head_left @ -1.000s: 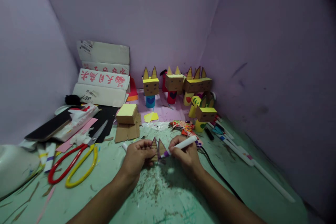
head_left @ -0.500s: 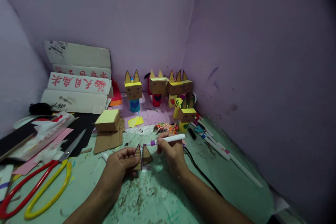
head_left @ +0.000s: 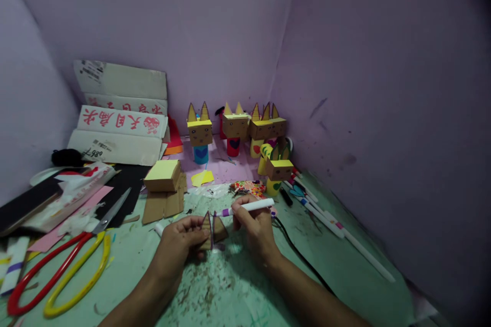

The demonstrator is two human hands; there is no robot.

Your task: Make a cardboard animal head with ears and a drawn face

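Pointed cardboard pieces point(head_left: 220, 230): state their position.

Near the middle of the green table point(head_left: 238, 296), between the two hands. Two pieces, side by side, points directed to the far side, dark purple along part of their edges.

State the condition of each hand.

Left hand point(head_left: 178, 245): fingers narrow, pinching the left piece between thumb and fingertips. Whether it also grips the right piece cannot be told. Right hand point(head_left: 255, 227): fingers closed around a white marker point(head_left: 259, 205) with a purple band. The marker tip is directed left, at the point of the right piece; contact cannot be confirmed.

List the items to the left.

Scissors point(head_left: 103, 226), one handle red, one yellow, blades apart from the left hand. Farther back, a yellow-topped cardboard box point(head_left: 163, 176) on flat brown cardboard point(head_left: 163, 211).

And at the far side and right?

Far side: a blue-bodied figure point(head_left: 200, 136) and a red-bodied figure point(head_left: 235, 130), both upright. Right: a yellow-bodied figure point(head_left: 279, 172), beyond the right hand; a black cable point(head_left: 303, 258) and several pens point(head_left: 324, 218) lie nearer.
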